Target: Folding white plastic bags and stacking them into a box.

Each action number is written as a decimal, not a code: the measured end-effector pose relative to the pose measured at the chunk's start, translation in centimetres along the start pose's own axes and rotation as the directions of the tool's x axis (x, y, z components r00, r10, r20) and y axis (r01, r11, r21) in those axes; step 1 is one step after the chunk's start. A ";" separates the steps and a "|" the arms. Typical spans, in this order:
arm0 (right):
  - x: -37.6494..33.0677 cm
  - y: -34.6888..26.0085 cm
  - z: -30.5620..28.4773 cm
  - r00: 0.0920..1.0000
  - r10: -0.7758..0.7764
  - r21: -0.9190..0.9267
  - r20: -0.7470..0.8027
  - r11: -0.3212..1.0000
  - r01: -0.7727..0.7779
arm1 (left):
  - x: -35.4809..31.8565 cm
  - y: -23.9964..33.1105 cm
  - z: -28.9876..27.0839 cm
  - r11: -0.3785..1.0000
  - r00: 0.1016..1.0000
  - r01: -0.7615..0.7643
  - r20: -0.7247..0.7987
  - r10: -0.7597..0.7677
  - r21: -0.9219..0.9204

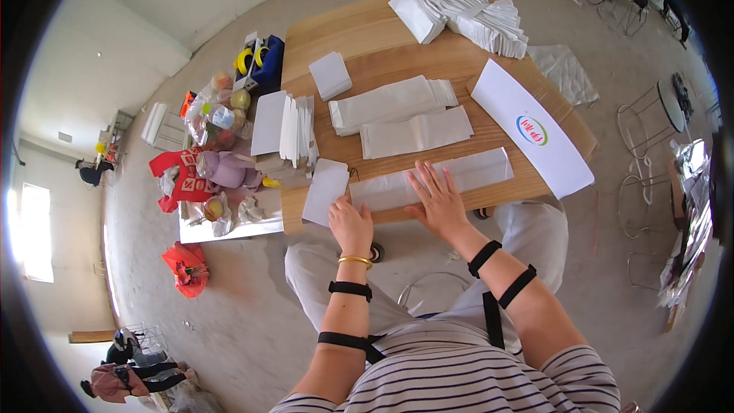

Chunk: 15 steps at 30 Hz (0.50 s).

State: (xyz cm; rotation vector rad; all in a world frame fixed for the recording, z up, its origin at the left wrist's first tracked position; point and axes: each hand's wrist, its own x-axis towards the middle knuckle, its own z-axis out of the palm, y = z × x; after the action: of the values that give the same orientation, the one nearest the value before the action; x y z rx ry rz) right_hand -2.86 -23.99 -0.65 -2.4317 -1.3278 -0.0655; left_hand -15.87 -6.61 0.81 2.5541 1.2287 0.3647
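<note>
Bare concrete floor all round, and at centre frame a light wooden counter (367,38) stacked with white paper pieces. The person's right hand (437,200) lies flat, fingers spread open, pressing a long white folded paper sleeve (451,177) at the counter's near edge. The left hand (350,226), fingers curled, sits at the sleeve's left end beside a small white paper sheet (325,191); what it pinches cannot be told. That sleeve looks light, thin, floppy and easily creased, so best taken at its ends.
</note>
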 end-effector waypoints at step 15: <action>-0.1 -0.2 0.0 1.000 -0.026 0.093 0.010 0.995 0.025 | 1.1 -0.3 -0.1 0.999 0.989 0.030 0.145 -0.032 0.014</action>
State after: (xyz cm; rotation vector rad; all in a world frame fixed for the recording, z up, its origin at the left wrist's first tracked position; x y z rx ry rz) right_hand -3.09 -23.99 -0.64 -2.3408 -1.3367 0.0032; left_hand -15.41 -5.55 0.87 2.5183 1.2189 0.1622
